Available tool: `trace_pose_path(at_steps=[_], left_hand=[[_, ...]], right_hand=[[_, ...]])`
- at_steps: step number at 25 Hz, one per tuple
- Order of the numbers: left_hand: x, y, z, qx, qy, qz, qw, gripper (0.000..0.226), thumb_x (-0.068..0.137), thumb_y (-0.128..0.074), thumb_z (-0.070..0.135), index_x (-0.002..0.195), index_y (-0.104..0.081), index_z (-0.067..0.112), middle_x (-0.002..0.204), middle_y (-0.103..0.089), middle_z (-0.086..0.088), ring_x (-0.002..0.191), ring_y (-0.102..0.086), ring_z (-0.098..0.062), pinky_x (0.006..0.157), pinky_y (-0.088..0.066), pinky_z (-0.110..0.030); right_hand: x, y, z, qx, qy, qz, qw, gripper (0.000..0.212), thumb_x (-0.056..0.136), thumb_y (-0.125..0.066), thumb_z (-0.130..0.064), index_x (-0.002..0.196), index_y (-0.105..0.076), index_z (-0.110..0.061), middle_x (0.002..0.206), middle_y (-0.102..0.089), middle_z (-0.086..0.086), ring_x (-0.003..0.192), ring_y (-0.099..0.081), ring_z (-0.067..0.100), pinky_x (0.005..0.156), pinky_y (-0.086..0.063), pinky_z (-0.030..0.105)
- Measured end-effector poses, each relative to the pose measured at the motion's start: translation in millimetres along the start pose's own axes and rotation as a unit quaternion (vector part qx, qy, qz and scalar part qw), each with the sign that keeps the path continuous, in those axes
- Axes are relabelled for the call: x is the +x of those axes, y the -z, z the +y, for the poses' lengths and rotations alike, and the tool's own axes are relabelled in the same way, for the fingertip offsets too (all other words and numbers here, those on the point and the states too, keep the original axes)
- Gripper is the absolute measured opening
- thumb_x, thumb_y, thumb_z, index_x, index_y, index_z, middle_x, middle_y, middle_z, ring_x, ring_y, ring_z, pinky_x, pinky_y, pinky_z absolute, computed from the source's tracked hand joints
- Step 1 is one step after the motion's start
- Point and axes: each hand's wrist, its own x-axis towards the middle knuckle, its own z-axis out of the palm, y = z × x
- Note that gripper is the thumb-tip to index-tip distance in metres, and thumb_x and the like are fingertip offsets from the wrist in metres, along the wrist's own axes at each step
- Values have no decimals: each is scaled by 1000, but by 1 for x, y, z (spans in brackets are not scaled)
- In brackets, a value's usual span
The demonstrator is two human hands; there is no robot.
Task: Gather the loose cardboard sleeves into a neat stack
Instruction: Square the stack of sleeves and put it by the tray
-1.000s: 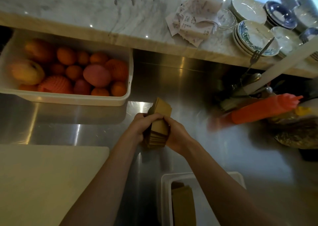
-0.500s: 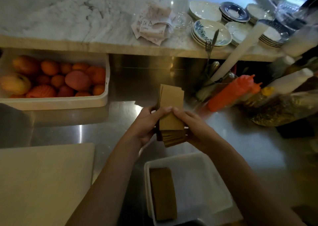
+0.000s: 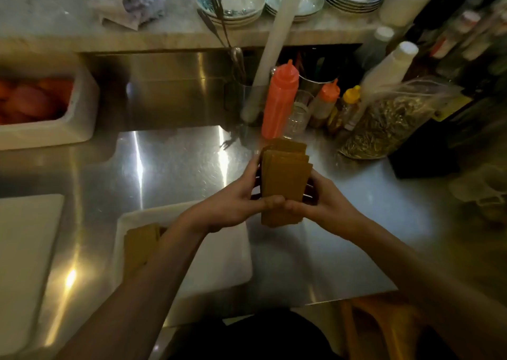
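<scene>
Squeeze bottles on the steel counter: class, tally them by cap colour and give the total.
Orange: 2, tall orange bottle, short orange-capped bottle
Yellow: 1, yellow-capped bottle
White: 2, near white-capped bottle, far white-capped bottle
Total: 5

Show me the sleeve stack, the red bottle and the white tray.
sleeve stack [image 3: 284, 180]: head view, front sleeve's face.
red bottle [image 3: 278, 104]: head view, middle of its body.
white tray [image 3: 227, 255]: head view, bare floor near its right rim.
</scene>
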Motion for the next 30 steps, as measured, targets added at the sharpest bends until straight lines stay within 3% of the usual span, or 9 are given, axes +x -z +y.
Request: trace_pose_path(at_steps=[6,9,12,16,18,20,22,24,30], left_hand=[[34,-86,-37,71,26,0,997,97,90,-62,33,150,14,38,157,-24,4,142,-31,-9,115,-33,-37],[41,-106,-55,95,41,26,994,103,90,-62,32,150,21,35,162,-11,5,146,-21,-8,119,-25,-39],[44,-120,-70,127,48,58,989,103,92,-61,27,149,24,30,163,-6,2,148,-14,-7,120,-18,-29],[45,-136,-77,128,55,80,987,104,93,-60,16,149,26,25,161,-9,7,144,-16,4,111,-18,-11],[48,-143,-81,131,58,81,986,105,93,-60,10,148,29,23,159,-6,14,140,-16,14,110,-19,-10],[50,-151,-87,122,66,95,986,107,92,-59,4,146,31,25,161,-4,7,143,-17,6,114,-21,-15],[53,-159,-91,122,70,115,983,109,90,-57,-3,145,31,28,160,-8,7,142,-18,6,115,-20,-14],[56,-165,-95,117,75,139,980,109,87,-55,-9,145,30,27,150,-13,24,131,-21,23,110,-18,-7],[66,-180,-104,58,87,219,970,106,86,-60,-5,152,18,22,136,-8,40,119,-20,36,97,-17,5]], right_hand=[[-31,45,88,-67,29,-50,996,81,81,-70,-42,144,-19,-43,141,-42,-20,129,-43,-3,106,-39,19],[-32,51,111,-92,27,-64,993,77,82,-68,-43,139,-17,-50,134,-36,-30,124,-38,-17,100,-34,5],[-28,53,130,-109,39,-77,990,82,85,-71,-35,147,-18,-32,137,-34,-20,123,-33,-22,97,-29,-1],[-26,54,151,-119,47,-95,987,93,85,-70,-38,152,-7,-23,150,-27,-11,133,-31,-8,106,-26,6],[-25,55,159,-115,38,-105,987,98,84,-69,-42,153,-3,-24,157,-21,-9,139,-27,-1,108,-23,7],[-26,55,162,-108,31,-113,987,101,83,-69,-44,154,1,-25,160,-13,-10,141,-20,-2,109,-19,7],[-26,54,161,-108,37,-114,987,102,83,-68,-45,154,1,-22,160,-16,-8,142,-23,1,114,-22,15],[-28,52,161,-96,47,-113,988,98,85,-69,-36,154,-2,-17,157,-24,-5,140,-31,4,115,-29,24],[-32,46,163,-28,25,-86,996,95,81,-70,-12,152,-8,-14,145,-41,0,131,-44,4,111,-34,24]])
